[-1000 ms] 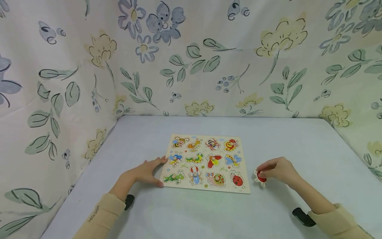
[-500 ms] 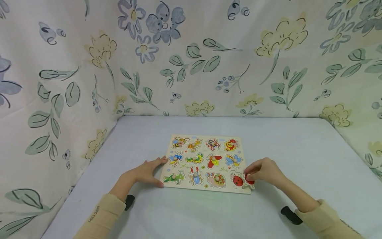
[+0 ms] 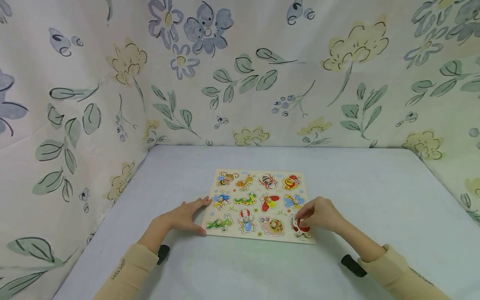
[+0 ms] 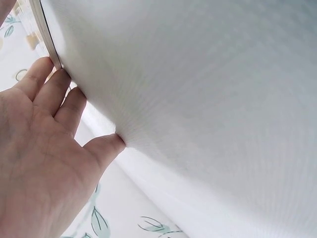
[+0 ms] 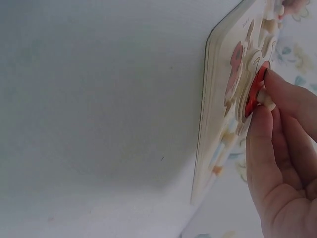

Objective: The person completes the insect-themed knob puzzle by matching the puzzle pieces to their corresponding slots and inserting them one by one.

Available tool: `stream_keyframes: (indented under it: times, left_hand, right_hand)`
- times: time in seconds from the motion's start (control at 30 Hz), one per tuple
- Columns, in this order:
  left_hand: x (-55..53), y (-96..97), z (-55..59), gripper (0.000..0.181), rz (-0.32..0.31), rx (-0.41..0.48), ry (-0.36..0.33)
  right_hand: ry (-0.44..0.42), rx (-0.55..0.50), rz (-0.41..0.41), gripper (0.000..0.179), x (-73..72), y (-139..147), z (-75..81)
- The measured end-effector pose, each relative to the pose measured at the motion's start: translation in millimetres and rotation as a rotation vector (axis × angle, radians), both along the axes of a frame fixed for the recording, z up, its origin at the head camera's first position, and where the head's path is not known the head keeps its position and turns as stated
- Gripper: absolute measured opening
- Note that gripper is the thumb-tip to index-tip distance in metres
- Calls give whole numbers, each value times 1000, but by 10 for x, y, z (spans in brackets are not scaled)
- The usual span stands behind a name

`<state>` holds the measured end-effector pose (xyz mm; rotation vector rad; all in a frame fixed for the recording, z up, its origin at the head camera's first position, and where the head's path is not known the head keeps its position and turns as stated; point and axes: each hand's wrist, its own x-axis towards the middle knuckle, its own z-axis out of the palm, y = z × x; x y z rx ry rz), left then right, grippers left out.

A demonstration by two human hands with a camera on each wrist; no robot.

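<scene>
A wooden peg puzzle board (image 3: 232, 211) with insect pieces in three rows lies on the table. My right hand (image 3: 323, 214) pinches a red ladybug puzzle piece (image 3: 301, 227) over the printed ladybug at the board's near right corner. In the right wrist view the ladybug piece (image 5: 253, 91) is held between thumb and fingers near its small wooden knob (image 5: 266, 99), close over the board face and tilted a little. My left hand (image 3: 183, 216) rests at the board's left edge with fingers spread, its fingertips (image 4: 60, 75) right at the edge in the left wrist view.
The white table (image 3: 240, 271) stretches around the board on all sides. A floral curtain (image 3: 240, 83) hangs behind it and on the left. Knobbed pieces such as the snail (image 3: 272, 225), stag beetle (image 3: 246, 221) and grasshopper (image 3: 219, 223) sit in the front row.
My right hand has moved left with the ladybug piece, from the table beside the board to over the printed ladybug. The left hand and the board have stayed in place.
</scene>
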<state>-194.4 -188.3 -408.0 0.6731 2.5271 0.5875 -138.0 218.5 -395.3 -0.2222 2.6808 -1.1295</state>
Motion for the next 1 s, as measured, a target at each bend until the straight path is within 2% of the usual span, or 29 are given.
stream_keyframes:
  times: [0.13,0.33,0.53,1.0]
  left_hand:
    - [-4,6,-1,97,3,1,-9]
    - [-19,7,-24,99,9,-4,-13]
    - [-25,-11,-33,99,17,-9,-14]
    - [-13,5,-11,98,8,-18,-12]
  right_hand:
    - [10,13,24,10,-7,-21,1]
    - [-23,20,19,11,-15,-56,-15]
    - [-1,34,44,11,-27,-72,-23]
    - [-7,30,54,10,-38,-112,-49]
